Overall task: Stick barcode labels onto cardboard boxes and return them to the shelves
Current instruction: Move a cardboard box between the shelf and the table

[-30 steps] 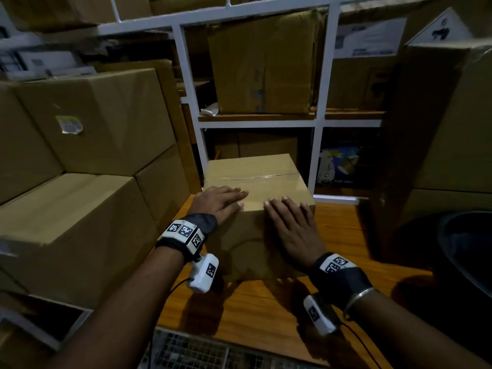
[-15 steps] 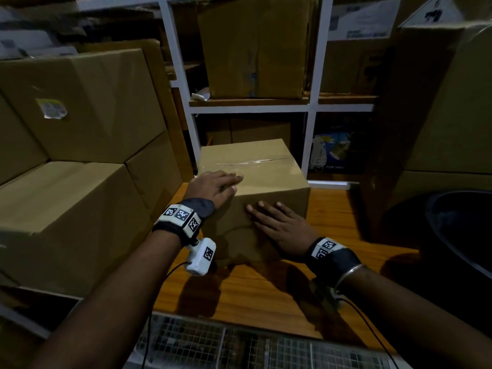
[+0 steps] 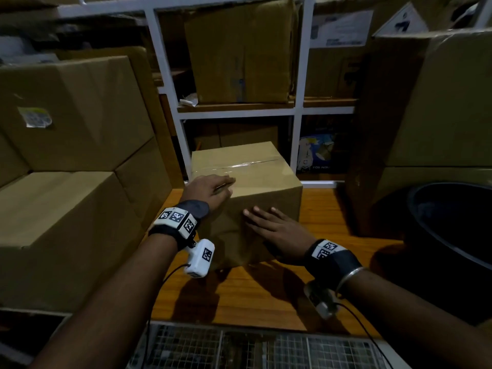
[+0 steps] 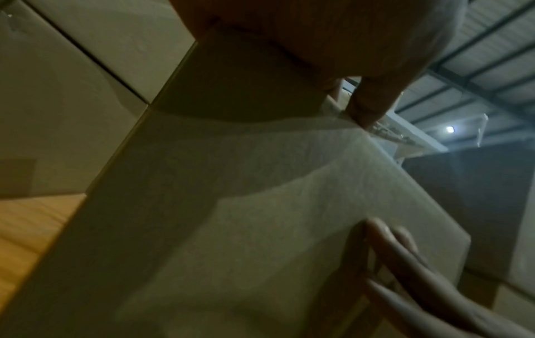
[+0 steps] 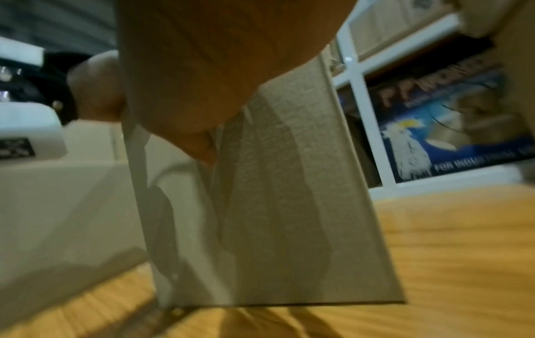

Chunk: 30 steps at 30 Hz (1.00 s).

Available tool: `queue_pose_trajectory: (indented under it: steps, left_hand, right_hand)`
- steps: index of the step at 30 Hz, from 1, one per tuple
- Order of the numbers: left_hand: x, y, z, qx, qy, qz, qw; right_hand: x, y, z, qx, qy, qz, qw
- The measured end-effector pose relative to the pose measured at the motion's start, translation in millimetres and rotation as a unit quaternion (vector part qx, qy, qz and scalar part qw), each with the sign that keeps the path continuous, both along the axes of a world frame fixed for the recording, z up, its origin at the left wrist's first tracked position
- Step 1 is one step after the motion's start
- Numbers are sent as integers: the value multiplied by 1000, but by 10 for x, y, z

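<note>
Since earlier frame, right hand (image 3: pixel 277 230) slid lower on front face of cardboard box (image 3: pixel 255 179); box at frame centre on wooden table (image 3: pixel 332 217). Right fingers straight, spread, flat on cardboard. Left hand (image 3: pixel 210 190) rests on top left edge, fingers relaxed. Stacked cartons (image 3: pixel 74 155) at left, white shelf frame (image 3: pixel 298 107) behind, dark bin (image 3: pixel 452 225) at right.

The head view is looking dim, with corners darkening and shelf posts (image 3: pixel 165 83) bending at the edges. Hard shadows are falling on the wooden table (image 3: pixel 266 296). One ceiling lamp (image 4: pixel 450 129) is glowing small. Both wrist views are appearing soft and blurred.
</note>
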State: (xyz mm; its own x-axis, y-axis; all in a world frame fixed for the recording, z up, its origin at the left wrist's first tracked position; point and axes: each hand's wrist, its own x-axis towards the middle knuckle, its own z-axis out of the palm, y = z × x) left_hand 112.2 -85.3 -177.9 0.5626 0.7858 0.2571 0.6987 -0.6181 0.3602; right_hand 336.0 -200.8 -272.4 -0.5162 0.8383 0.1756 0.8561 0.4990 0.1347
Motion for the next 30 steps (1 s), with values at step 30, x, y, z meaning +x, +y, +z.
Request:
queue_pose_trajectory:
  steps: [30]
  left_hand:
    - [-838,449,218,-61,57,-17,996]
  right_hand:
    - [-1621,593,962,3,200,-334,921]
